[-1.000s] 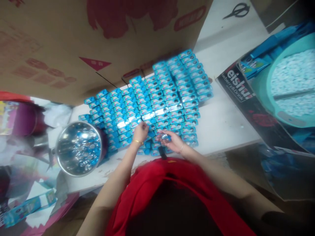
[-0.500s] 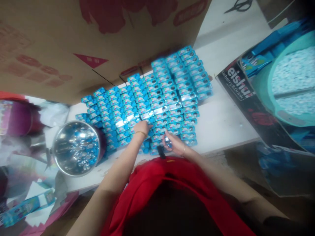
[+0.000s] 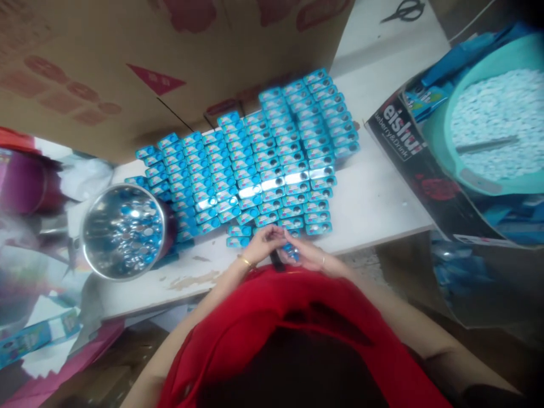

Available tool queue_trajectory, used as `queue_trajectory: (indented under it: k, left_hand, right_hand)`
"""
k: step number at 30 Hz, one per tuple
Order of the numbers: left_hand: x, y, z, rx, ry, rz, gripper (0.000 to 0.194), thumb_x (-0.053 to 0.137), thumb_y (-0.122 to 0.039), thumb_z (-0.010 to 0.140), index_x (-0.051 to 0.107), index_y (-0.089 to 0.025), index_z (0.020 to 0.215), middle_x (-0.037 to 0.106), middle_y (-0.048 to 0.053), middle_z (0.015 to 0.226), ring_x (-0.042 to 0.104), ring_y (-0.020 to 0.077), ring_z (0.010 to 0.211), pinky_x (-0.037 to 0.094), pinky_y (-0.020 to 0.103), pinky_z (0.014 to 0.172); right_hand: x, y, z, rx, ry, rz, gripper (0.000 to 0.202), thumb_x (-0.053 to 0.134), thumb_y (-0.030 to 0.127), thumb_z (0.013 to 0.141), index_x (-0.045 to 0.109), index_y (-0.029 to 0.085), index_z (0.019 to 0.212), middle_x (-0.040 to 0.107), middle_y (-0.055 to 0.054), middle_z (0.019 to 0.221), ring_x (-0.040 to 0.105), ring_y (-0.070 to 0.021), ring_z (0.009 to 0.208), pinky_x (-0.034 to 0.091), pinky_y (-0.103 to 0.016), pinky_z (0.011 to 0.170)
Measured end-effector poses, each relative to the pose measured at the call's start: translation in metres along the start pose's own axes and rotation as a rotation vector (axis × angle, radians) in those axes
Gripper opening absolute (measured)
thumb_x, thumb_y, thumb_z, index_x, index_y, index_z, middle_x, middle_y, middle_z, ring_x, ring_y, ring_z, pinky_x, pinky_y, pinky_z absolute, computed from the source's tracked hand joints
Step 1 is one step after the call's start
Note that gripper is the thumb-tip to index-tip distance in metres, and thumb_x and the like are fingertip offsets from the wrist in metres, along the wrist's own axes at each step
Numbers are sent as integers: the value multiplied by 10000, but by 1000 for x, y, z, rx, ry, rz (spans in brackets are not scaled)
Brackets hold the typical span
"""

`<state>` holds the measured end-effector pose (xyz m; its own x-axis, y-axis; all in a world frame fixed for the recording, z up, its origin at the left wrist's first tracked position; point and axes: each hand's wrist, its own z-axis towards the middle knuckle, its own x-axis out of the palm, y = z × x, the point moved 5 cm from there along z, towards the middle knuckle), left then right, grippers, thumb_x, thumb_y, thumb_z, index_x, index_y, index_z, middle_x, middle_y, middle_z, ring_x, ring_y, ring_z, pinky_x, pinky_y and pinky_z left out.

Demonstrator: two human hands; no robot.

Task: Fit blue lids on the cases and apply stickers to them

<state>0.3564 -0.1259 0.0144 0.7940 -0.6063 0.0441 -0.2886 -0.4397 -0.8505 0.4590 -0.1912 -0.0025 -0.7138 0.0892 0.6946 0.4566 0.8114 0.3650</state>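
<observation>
The right hand [image 3: 309, 254] curls around shiny blue-and-silver discs [image 3: 291, 251] near the red garment [image 3: 272, 306]; the left hand [image 3: 262, 245] meets it, fingers drawn narrow (whether they pinch anything, I cannot tell). Printed blue packs [image 3: 266, 157] lie in rows beyond, with a metal pot [image 3: 97, 233] of similar discs at left.

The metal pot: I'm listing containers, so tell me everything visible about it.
The pot is round and open-topped, silver and metal-looking inside, with dark reddish outer wall showing. It stands upright at the left end of the white table. Small round pieces, silver and blue, lie loose inside. Rows of blue packs begin close on its right; whether they touch is unclear. The left hand and right hand are clear of it.
</observation>
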Motion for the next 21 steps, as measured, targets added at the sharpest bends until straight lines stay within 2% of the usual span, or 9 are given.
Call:
queue_trajectory:
  k: [3, 8, 11, 13, 15, 17, 19, 21]
  left_hand:
    - [9, 12, -26, -58, 3, -111, 292, 715, -403, 718, 651, -163, 871, 660, 24, 840, 603, 140, 793, 491, 299, 816]
    - [16, 19, -61, -43, -59, 29, 315, 668, -477, 747, 668, -176, 838, 658, 38, 822, 588, 158, 796, 477, 282, 765]
    - [24, 31, -70, -106, -89, -21, 298, 620, -457, 782, 647, -164, 831, 629, 19, 727, 553, 127, 664, 462, 261, 664]
    - [28, 34, -69, -81, -114, 31, 234, 598, -388, 794, 641, -160, 827, 629, 12, 727, 552, 122, 666, 458, 253, 670]
    - [28, 34, -63, -25, -137, 171, 161, 583, -312, 793, 635, -161, 816, 637, 12, 752, 563, 127, 712, 457, 250, 707]
    - [21, 34, -54, -20, -213, 321, 115, 552, -258, 801, 614, -162, 814, 627, 11, 747, 563, 127, 718, 448, 243, 709]
    - [7, 35, -42, -84, -328, 481, 89, 530, -229, 812, 593, -167, 826, 609, 7, 719, 559, 130, 693, 433, 241, 679]
    - [-7, 36, -31, -186, -392, 668, 63, 547, -220, 805, 588, -175, 822, 607, 10, 707, 574, 148, 699, 420, 252, 670]
  right_hand:
    - [0, -15, -9, 12, 92, -88, 527, 490, 690, 823, 568, 168, 823, 527, 38, 527, 373, -52, 373, 199, -164, 325]
    - [2, -29, -21, 135, 180, -237, 507, 545, 661, 803, 578, 156, 777, 523, 41, 497, 342, -47, 357, 203, -172, 329]
    - [9, -28, -30, 177, 261, -302, 521, 575, 661, 778, 565, 145, 710, 539, 29, 507, 305, -34, 346, 185, -176, 318]
    - [10, -28, -33, 183, 271, -309, 528, 573, 663, 778, 553, 144, 684, 545, 22, 514, 298, -29, 342, 167, -177, 312]
    - [8, -31, -33, 173, 230, -302, 522, 573, 654, 786, 551, 142, 683, 554, 16, 521, 311, -29, 343, 163, -175, 313]
    - [3, -35, -31, 133, 156, -268, 495, 585, 629, 795, 569, 138, 729, 568, 11, 537, 348, -35, 357, 183, -169, 323]
    - [-3, -37, -28, 62, 43, -185, 463, 598, 604, 800, 586, 141, 807, 574, 14, 551, 390, -48, 376, 198, -165, 334]
    - [-10, -40, -26, 16, -63, -67, 428, 581, 580, 821, 584, 155, 865, 572, 17, 564, 433, -66, 398, 211, -167, 345]
